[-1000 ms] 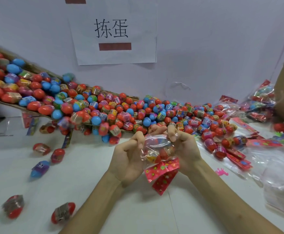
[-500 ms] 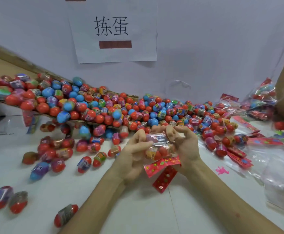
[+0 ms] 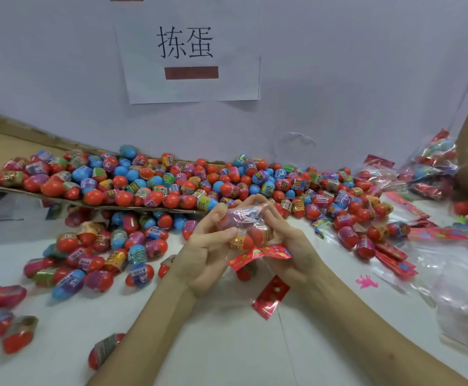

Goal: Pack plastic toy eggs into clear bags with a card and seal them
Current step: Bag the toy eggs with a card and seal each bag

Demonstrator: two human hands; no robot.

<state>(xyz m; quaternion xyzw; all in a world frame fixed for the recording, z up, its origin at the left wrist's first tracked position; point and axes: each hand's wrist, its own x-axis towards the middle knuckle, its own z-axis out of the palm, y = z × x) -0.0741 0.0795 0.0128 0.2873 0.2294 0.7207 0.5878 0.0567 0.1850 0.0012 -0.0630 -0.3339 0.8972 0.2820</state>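
Both hands hold a clear bag [image 3: 248, 222] with several red toy eggs inside, just above the white table. My left hand [image 3: 205, 249] grips its left side with thumb and fingers. My right hand [image 3: 285, 240] curls round its right side and top. A red patterned card [image 3: 257, 253] sticks out at the bag's lower end. Another red card [image 3: 271, 298] lies on the table below my hands.
A big pile of red and blue eggs [image 3: 171, 185] covers a tilted cardboard flap [image 3: 9, 188] and the table behind. Loose eggs [image 3: 110, 254] are spread at left. Filled bags [image 3: 433, 168], red cards [image 3: 394, 254] and empty clear bags [image 3: 466, 296] lie at right.
Many eggs have rolled off the cardboard flap onto the table at left. My hands have kept hold of the bag and turned it slightly, and the lower red card now lies apart from it.
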